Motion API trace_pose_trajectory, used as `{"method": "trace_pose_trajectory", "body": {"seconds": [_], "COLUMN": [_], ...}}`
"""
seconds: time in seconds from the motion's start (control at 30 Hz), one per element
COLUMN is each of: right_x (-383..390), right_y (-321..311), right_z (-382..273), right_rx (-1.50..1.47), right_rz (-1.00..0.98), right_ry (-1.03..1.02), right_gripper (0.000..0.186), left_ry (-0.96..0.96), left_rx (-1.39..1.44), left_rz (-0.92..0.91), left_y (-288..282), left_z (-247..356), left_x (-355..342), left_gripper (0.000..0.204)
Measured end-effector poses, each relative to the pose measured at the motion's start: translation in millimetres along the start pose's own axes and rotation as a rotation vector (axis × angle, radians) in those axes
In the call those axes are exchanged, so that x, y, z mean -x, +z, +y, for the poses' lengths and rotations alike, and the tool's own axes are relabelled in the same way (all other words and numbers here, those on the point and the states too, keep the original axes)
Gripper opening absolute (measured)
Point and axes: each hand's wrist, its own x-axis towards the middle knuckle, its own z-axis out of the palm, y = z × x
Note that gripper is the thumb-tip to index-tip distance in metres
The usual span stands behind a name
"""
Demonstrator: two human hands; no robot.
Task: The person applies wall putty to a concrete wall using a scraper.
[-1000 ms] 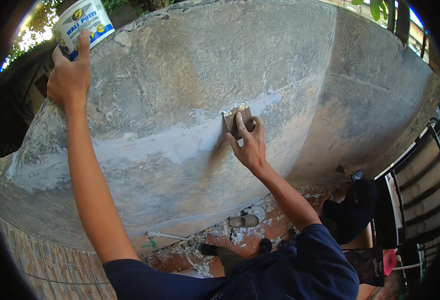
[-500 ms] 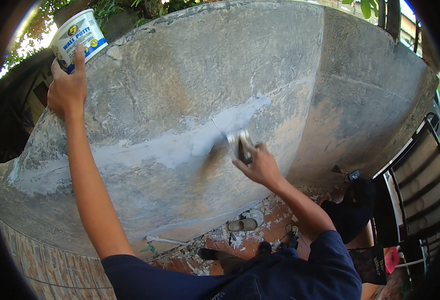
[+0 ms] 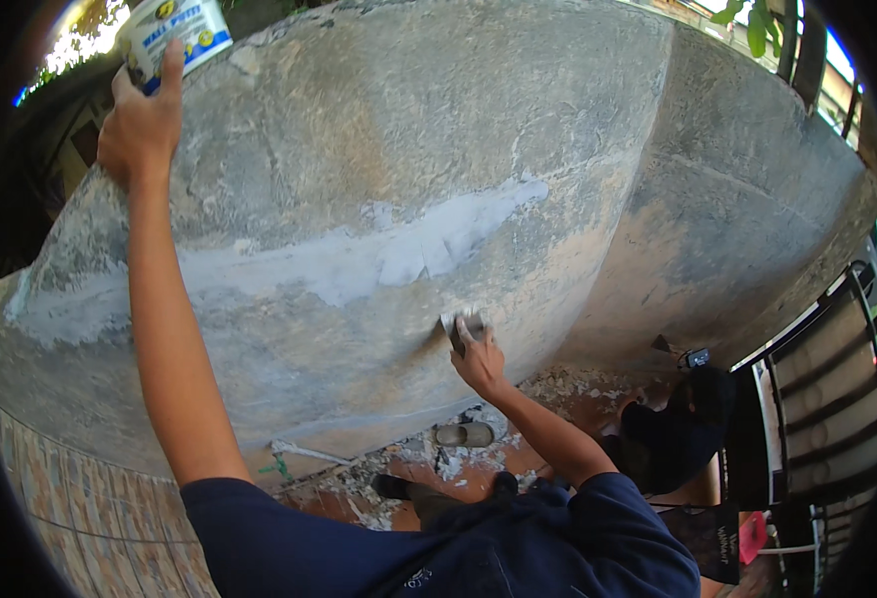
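Observation:
A white and blue putty tub (image 3: 192, 50) is held up at the wall's top edge in my left hand (image 3: 144, 130), thumb along its front; its upper part is cut off by the picture's edge. My right hand (image 3: 480, 364) grips a putty knife (image 3: 451, 321), its blade close to the grey concrete wall (image 3: 498, 110); whether it touches cannot be seen. Above the knife, a smeared band of pale putty (image 3: 358, 254) runs across the wall from the left to the middle.
At the lower right a person in dark clothes (image 3: 673, 429) crouches by the wall. Paint flakes and a slipper (image 3: 464, 435) lie on the tiled floor, near a white pipe (image 3: 311, 453). A black metal gate (image 3: 827, 369) stands at the right.
My right hand has brought the putty knife down, off the putty band to bare wall below it. The tub now sits higher in the view, partly out of it.

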Motion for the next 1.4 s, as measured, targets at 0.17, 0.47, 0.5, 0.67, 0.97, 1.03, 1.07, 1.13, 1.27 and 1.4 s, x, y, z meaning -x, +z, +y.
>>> {"method": "trace_pose_trajectory", "body": {"seconds": [0.17,0.47,0.5,0.67,0.97,1.03,1.07,1.13,1.27,1.4], "right_x": [-2.9,-92.9,-97.1,-67.4,-25.8,-47.3,-55.1,-84.1,-89.2,-52.7], "right_y": [-38.3,-174.0,-157.6,-47.4,-79.7,-133.5,-163.2,-180.4,-139.3,-37.1], "right_z": [21.9,-73.3,-59.7,24.1,30.5,-1.3,-34.5,-47.7,-71.3,-27.0], "right_rx": [0.023,-0.147,-0.060,0.013,-0.864,-0.843,-0.766,-0.528,-0.093,-0.041], "right_rz": [-0.266,0.476,0.497,0.422,-0.502,-0.216,-0.119,0.179,0.430,0.339], "right_ry": [-0.057,-0.281,-0.255,-0.232,0.550,0.194,0.078,-0.222,-0.261,-0.206], "right_gripper": [0.075,0.064,0.063,0.065,0.087,0.088,0.088,0.079,0.073,0.074], "left_ry": [0.041,0.145,0.141,0.179,0.161,0.145,0.146,0.141,0.113,0.136], "left_rx": [0.045,0.094,0.098,0.112,0.088,0.105,0.090,0.088,0.024,0.118], "left_rz": [0.056,0.210,0.209,0.235,0.213,0.203,0.194,0.190,0.159,0.152], "left_y": [7.3,-10.9,-9.2,-5.4,-11.9,-12.2,-11.0,-8.9,-11.4,-12.3], "left_z": [-1.5,8.2,8.5,1.4,-0.4,6.9,3.1,4.9,6.0,7.6], "left_x": [1.6,13.7,16.2,11.3,17.2,16.9,14.7,9.9,14.7,15.3], "left_gripper": [0.097,0.062,0.062,0.066,0.071,0.072,0.072,0.073,0.075,0.076]}}
